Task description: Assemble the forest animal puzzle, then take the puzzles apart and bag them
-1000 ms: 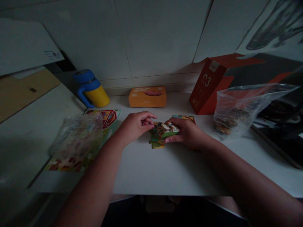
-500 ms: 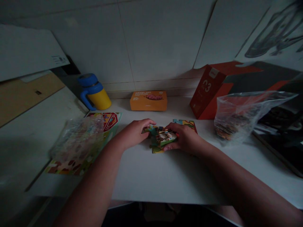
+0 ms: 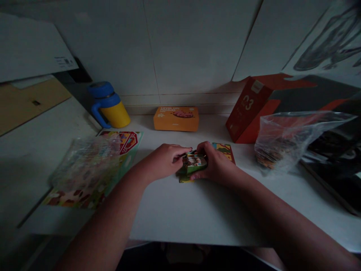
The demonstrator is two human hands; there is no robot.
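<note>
My right hand (image 3: pixel 216 163) is wrapped round a stack of puzzle pieces (image 3: pixel 196 161), whose edges face up and left. At the left end of the stack, my left hand (image 3: pixel 166 162) has thumb and forefinger closed on a puzzle piece, mostly hidden by the fingers. Below the stack, a yellow-green puzzle piece (image 3: pixel 185 179) shows on the white table. Part of a colourful puzzle section (image 3: pixel 225 150) lies behind my right hand.
To the left, clear plastic wrap (image 3: pixel 84 162) covers part of a printed farm picture (image 3: pixel 131 145). A blue and yellow jug (image 3: pixel 109 107) and an orange puzzle box (image 3: pixel 176 119) stand at the wall. On the right are a red box (image 3: pixel 245 109) and a plastic bag of pieces (image 3: pixel 276 150).
My left hand has moved right, bringing the puzzle piece from beside the stack up against it. My right hand still grips the stack, shifted slightly left. The view has also shifted a little.
</note>
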